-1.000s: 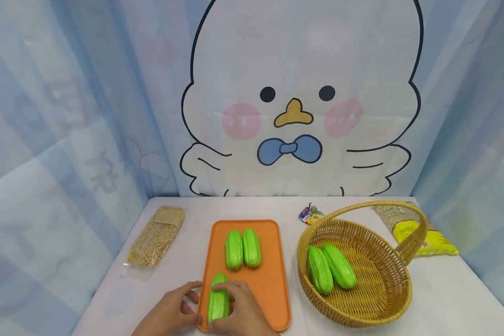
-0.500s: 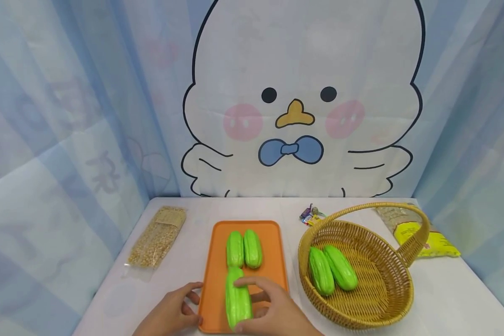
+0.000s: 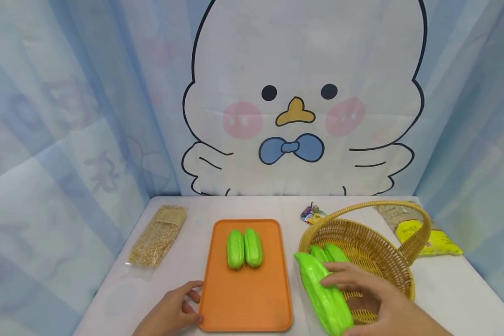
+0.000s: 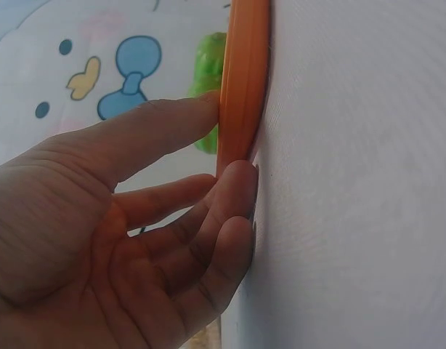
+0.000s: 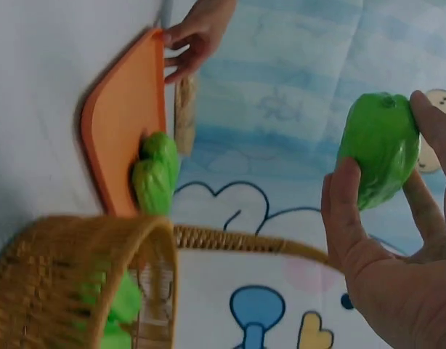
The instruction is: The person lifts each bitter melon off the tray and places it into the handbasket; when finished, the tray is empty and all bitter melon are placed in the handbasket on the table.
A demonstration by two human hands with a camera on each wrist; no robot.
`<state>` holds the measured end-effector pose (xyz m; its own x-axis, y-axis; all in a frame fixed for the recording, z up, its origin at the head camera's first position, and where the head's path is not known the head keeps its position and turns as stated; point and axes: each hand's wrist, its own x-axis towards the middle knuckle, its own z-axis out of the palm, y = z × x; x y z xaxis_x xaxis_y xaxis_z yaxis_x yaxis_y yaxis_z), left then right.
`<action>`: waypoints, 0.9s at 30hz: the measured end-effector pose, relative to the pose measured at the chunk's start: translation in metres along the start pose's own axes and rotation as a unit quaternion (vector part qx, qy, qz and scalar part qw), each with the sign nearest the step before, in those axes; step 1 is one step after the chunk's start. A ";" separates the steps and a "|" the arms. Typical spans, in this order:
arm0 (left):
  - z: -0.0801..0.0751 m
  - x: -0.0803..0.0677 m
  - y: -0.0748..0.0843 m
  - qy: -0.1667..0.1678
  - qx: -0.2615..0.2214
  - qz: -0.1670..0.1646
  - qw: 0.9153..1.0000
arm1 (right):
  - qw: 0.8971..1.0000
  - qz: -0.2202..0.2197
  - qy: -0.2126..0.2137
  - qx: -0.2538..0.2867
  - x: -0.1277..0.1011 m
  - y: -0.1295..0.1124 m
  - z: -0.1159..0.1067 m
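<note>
Right hand [image 3: 386,303] grips green gourd [image 3: 325,298] over basket [image 3: 403,280] rim; lower gently beside others. Left hand [image 3: 172,312], fingers relaxed, steadies orange tray [image 3: 248,303] edge.

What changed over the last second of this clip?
The right hand, gripping one green gourd, lifted it off the orange tray and carried it right, to the basket rim. The left hand stayed touching the tray's left edge. Two gourds on the tray and two in the basket did not move.
</note>
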<state>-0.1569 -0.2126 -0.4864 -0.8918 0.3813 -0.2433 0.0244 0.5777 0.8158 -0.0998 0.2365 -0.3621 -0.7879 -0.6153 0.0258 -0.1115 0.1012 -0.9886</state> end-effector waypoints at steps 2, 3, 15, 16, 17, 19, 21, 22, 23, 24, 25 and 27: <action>0.000 0.000 0.001 0.000 0.000 0.002 1.000 | 1.000 -0.007 0.005 -0.028 -0.011 0.002 -0.018; 0.000 0.000 0.001 0.000 0.000 0.003 1.000 | 0.999 0.001 0.009 -0.037 -0.015 0.002 -0.027; 0.001 0.000 -0.003 -0.003 -0.011 0.016 1.000 | 0.974 0.001 0.063 -0.217 -0.019 0.037 -0.118; 0.001 0.000 -0.003 -0.004 -0.012 0.017 1.000 | 0.972 0.005 0.062 -0.229 -0.018 0.042 -0.122; 0.001 0.000 -0.004 -0.005 -0.011 0.019 1.000 | 0.970 0.007 0.060 -0.237 -0.016 0.047 -0.127; 0.001 0.001 -0.004 -0.008 -0.009 0.022 1.000 | 0.964 0.015 0.059 -0.258 -0.012 0.056 -0.133; 0.002 0.001 -0.004 -0.010 -0.007 0.026 1.000 | 0.959 0.034 0.057 -0.275 -0.009 0.063 -0.139; 0.001 0.000 -0.004 -0.009 -0.003 0.028 1.000 | 0.958 0.041 0.053 -0.280 -0.007 0.066 -0.141; 0.001 0.000 -0.004 -0.009 -0.001 0.029 1.000 | 0.956 0.048 0.052 -0.285 -0.005 0.069 -0.143; 0.001 0.000 -0.004 -0.008 0.000 0.028 1.000 | 0.954 0.055 0.050 -0.290 -0.003 0.072 -0.145; 0.000 -0.001 -0.003 -0.007 0.001 0.028 1.000 | 0.953 0.062 0.051 -0.293 -0.001 0.074 -0.146; -0.001 -0.001 -0.002 -0.004 0.004 0.032 0.999 | 0.950 0.071 0.054 -0.300 0.003 0.078 -0.148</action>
<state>-0.1563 -0.2149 -0.4878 -0.8850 0.4230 -0.1943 0.0854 0.5579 0.8255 -0.2003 0.3588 -0.4170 -0.8749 -0.4812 -0.0549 -0.2981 0.6244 -0.7220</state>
